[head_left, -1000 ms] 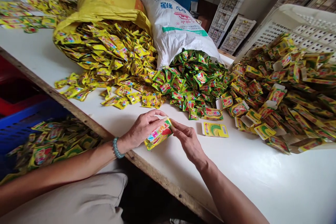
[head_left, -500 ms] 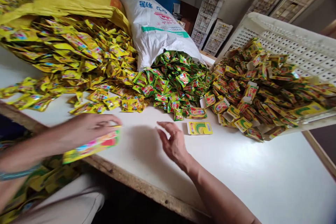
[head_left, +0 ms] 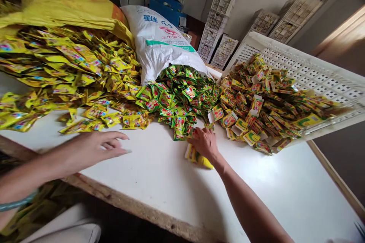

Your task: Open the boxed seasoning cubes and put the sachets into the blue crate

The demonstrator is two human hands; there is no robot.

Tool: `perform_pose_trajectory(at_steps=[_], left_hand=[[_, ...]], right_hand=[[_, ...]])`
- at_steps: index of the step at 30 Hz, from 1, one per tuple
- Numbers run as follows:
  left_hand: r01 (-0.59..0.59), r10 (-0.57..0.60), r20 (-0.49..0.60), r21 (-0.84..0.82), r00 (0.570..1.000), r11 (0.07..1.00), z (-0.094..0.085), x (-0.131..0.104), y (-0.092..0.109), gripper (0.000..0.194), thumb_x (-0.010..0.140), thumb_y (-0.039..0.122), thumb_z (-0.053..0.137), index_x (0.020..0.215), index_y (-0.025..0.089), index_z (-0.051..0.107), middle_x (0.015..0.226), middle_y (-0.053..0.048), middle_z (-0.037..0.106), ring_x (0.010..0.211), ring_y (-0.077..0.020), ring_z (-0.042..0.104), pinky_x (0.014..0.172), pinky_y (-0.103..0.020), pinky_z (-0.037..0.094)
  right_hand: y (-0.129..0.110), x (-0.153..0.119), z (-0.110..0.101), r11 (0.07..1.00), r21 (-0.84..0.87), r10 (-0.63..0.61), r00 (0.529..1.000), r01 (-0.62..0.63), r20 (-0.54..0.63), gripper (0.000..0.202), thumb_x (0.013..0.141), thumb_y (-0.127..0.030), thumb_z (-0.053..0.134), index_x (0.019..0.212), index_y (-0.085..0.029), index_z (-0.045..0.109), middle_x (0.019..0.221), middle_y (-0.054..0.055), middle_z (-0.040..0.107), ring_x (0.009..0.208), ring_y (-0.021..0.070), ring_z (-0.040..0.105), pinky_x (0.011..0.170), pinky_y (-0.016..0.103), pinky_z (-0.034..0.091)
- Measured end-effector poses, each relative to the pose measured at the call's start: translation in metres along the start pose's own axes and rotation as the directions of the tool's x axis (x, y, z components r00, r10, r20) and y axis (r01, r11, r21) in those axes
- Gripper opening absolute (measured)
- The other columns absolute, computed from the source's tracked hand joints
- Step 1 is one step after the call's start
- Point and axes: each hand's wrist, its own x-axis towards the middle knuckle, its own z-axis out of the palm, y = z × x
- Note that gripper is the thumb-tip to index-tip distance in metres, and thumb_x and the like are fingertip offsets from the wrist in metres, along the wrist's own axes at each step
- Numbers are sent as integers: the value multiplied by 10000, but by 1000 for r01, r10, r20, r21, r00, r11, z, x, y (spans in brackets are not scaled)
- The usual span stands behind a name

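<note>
My left hand (head_left: 107,146) hovers over the near left part of the white table (head_left: 154,186), thumb and fingers apart and nothing between them. Further right, the curled fingers of my right hand (head_left: 205,143) are on a small printed box beside the green packets, mostly hidden under them. A yellow box (head_left: 198,157) lies on the table just below that hand. Green packets (head_left: 182,97) spill from a white sack (head_left: 171,51) beyond it. Yellow packets (head_left: 82,64) are heaped at the left, in front of a yellow sack (head_left: 68,5).
At the right, a white perforated crate (head_left: 319,66) lies tipped, with small boxes (head_left: 256,110) pouring from it. Stacked crates (head_left: 212,26) stand behind the table. The table's worn wooden edge (head_left: 128,201) runs along the near side, above my legs.
The yellow and green packet that was in my left hand is gone from it, and its fingers are apart. My right hand has reached right onto the small boxes. The view has shifted.
</note>
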Motion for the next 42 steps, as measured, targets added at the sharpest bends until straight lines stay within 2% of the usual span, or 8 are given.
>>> perform_pose_trajectory(at_steps=[4,12,17,21,26,31,35,42], left_hand=[[-40,-5,192,231,981,972,38,6,10,368,636,543,716,815,223,741,603,-15,687,587,-213,612,530,-248,406],[-144,334,-211,609,919,780,21,47,7,304,828,374,548,996,158,679,1046,-172,703,1025,-344,620,879,-395,448],[-305,365,44,645,930,701,31,57,2,292,820,236,561,1077,146,665,1087,-189,697,1076,-341,611,917,-403,437],[-231,313,-13,645,950,729,37,41,-1,287,798,144,503,1020,165,684,937,-151,724,948,-309,650,838,-375,460],[-138,167,-170,168,971,976,40,26,-2,236,788,309,564,923,176,705,765,-64,709,760,-243,655,699,-309,475],[25,21,84,-507,996,862,55,13,11,267,696,363,685,864,156,694,820,-50,720,729,-181,635,684,-293,495],[95,-2,159,-577,987,811,64,5,25,267,675,360,735,841,155,694,791,-42,705,722,-169,629,654,-274,487],[84,6,157,-560,988,824,71,6,26,230,646,329,749,775,150,681,724,-27,683,668,-162,607,637,-278,469]], right_hand=[[-38,-22,9,996,60,-73,997,71,17,458,832,-499,622,1156,-176,627,983,136,656,938,267,574,820,345,408],[-67,-22,4,971,107,-203,975,212,-91,308,912,-447,535,1004,-188,673,984,123,631,931,261,561,811,355,402],[-95,-3,8,826,165,-544,839,539,-16,300,914,-234,490,1177,-186,624,1123,104,648,1019,224,570,902,323,410],[-103,0,15,759,104,-651,756,643,71,313,873,-118,466,1133,-181,630,1136,121,650,1012,224,586,899,333,414],[-92,-7,13,742,578,-405,914,340,-17,198,927,-237,450,911,-201,644,792,33,661,732,166,582,700,276,417],[-85,-20,15,180,973,-286,938,-147,195,275,799,-455,651,808,-200,548,637,-34,561,556,111,503,546,239,382],[-85,-32,22,-65,952,-239,931,-300,277,404,659,-444,793,886,-209,554,707,-30,613,577,102,535,575,232,413],[-82,-38,16,-35,939,-230,918,-341,325,322,641,-399,812,799,-188,627,730,-15,614,627,106,516,636,243,424]])
